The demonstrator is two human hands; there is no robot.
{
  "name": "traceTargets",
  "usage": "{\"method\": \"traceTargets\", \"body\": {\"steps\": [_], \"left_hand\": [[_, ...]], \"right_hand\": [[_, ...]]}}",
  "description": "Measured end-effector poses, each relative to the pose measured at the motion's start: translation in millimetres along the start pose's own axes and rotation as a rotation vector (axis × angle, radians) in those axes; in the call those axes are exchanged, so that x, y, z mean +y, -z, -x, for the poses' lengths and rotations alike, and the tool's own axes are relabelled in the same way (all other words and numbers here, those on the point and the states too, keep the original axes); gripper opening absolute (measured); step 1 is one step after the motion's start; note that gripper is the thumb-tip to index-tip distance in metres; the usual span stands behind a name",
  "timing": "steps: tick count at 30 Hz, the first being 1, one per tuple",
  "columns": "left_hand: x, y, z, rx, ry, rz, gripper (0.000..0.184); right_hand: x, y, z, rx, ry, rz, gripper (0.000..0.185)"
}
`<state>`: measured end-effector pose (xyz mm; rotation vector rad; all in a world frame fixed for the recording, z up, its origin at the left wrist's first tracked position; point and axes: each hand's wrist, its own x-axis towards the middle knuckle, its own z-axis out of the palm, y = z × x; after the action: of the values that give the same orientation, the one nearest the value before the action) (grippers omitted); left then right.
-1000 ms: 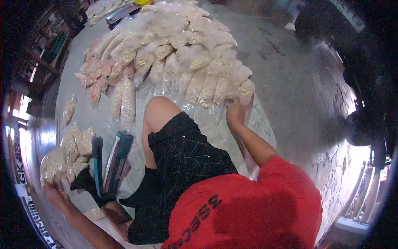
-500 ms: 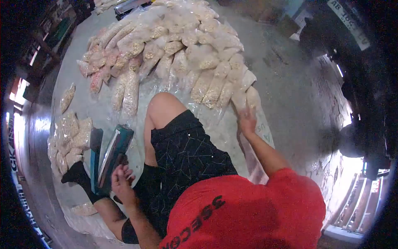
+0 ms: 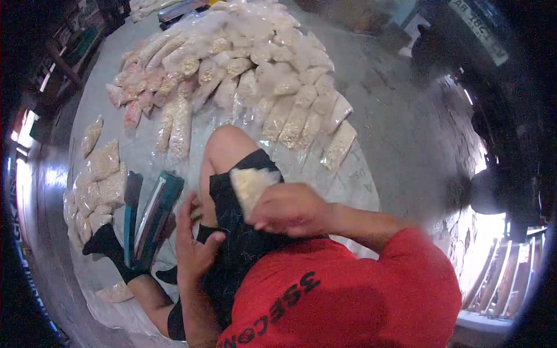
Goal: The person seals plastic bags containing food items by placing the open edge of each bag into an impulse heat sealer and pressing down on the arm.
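My right hand [image 3: 293, 210] is closed around one end of a clear plastic bag of pale snack pieces [image 3: 248, 184], holding it above my thigh; the bag is blurred. My left hand [image 3: 197, 246] holds nothing, with its thumb and fingers apart. Just left of that hand stands a teal impulse sealer [image 3: 155, 217], its long arm raised from its base. Beside the sealer, near my foot, lies a small pile of filled bags [image 3: 100, 188].
A large heap of filled bags [image 3: 243, 75] covers the far part of the pale sheet [image 3: 200, 119]. A single bag [image 3: 339, 145] lies at the heap's right edge. My bent knee [image 3: 232, 145] rises between the heap and me. Another dark device [image 3: 180, 11] sits at the far end.
My right hand has come back from the heap's right edge to above my lap, bringing a bag. My left hand has moved slightly up and right, its fingers spreading.
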<state>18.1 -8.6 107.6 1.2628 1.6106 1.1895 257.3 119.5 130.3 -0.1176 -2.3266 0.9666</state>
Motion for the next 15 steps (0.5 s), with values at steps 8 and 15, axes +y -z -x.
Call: {"method": "traceTargets", "body": {"steps": [8, 15], "left_hand": [[-59.3, 83.6, 45.2, 0.24, 0.133, -0.026, 0.079], [-135.1, 89.7, 85.6, 0.723, 0.197, 0.076, 0.016]], "right_hand": [[33.0, -115.8, -127.1, -0.314, 0.359, -0.32, 0.02], [75.7, -184.9, -162.7, -0.304, 0.178, -0.15, 0.02]]}}
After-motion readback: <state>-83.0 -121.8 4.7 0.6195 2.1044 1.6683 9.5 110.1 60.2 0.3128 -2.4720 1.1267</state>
